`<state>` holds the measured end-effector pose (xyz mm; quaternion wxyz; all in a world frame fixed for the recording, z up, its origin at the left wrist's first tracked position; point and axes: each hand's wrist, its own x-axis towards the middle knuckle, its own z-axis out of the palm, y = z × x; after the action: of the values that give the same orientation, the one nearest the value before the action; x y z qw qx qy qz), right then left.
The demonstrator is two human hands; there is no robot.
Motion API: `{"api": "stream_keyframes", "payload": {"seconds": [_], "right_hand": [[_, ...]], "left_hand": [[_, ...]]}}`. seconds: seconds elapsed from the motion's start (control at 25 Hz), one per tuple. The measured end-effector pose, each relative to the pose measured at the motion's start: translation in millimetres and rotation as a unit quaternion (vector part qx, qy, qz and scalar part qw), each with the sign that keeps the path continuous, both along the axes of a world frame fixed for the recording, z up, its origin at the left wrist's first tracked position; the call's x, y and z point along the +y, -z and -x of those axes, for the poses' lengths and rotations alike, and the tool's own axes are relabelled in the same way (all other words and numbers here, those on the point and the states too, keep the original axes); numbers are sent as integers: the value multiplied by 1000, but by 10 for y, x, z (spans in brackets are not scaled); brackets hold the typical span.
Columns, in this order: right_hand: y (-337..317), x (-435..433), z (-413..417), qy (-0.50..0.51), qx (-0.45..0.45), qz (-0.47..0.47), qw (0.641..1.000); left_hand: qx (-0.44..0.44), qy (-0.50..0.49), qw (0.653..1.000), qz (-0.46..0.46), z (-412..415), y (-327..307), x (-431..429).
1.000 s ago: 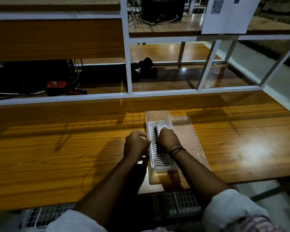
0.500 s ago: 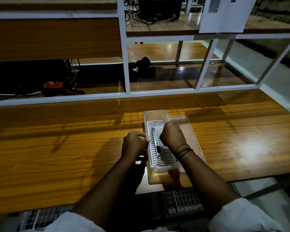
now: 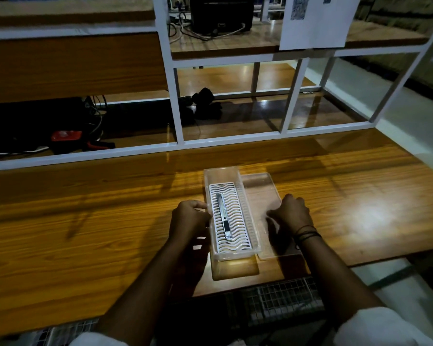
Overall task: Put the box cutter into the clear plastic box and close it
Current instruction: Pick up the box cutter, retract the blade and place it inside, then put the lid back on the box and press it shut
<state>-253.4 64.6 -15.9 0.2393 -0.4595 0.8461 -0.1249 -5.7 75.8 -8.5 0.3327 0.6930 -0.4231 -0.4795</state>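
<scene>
The clear plastic box stands open on the wooden table, with a white wavy grid insert in its bottom. The silver box cutter lies lengthwise on that insert, left of centre. The clear lid lies flat on the table right beside the box. My left hand grips the box's left wall. My right hand rests on the lid's right side with fingers curled over it; whether it grips the lid I cannot tell.
A white metal frame rises behind the table. Beyond it lie a red tool, cables and a black object. A paper sheet hangs at top right. The table's near edge ends just below the box, with wire mesh beneath.
My right hand let go of the box cutter, which now lies in the box, and moved right onto the lid. My left hand stayed on the box.
</scene>
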Motion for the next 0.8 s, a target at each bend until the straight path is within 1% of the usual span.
{"api": "stream_keyframes", "payload": {"seconds": [0.08,0.2,0.32,0.56,0.68,0.8], "right_hand": [[35,44,-30,-1,25,-26,999],[59,46,-73,-10,54,-41,998],[61,33,-92,-9,60,-51,997],[58,-59,-77,17,10,-51,998],[24,-112,-41,-11,-15,-49,999],[-80,-140,-40,-38,-45,-20,998]], "left_hand": [[11,-3,1000,-4,-4,-4,14],[16,-1,1000,-4,-26,-2,30],[7,-5,1000,-4,-41,3,41],[4,-7,1000,-2,-53,11,51],[2,-7,1000,-1,-35,2,47],[-4,-6,1000,-2,-41,17,59]]}}
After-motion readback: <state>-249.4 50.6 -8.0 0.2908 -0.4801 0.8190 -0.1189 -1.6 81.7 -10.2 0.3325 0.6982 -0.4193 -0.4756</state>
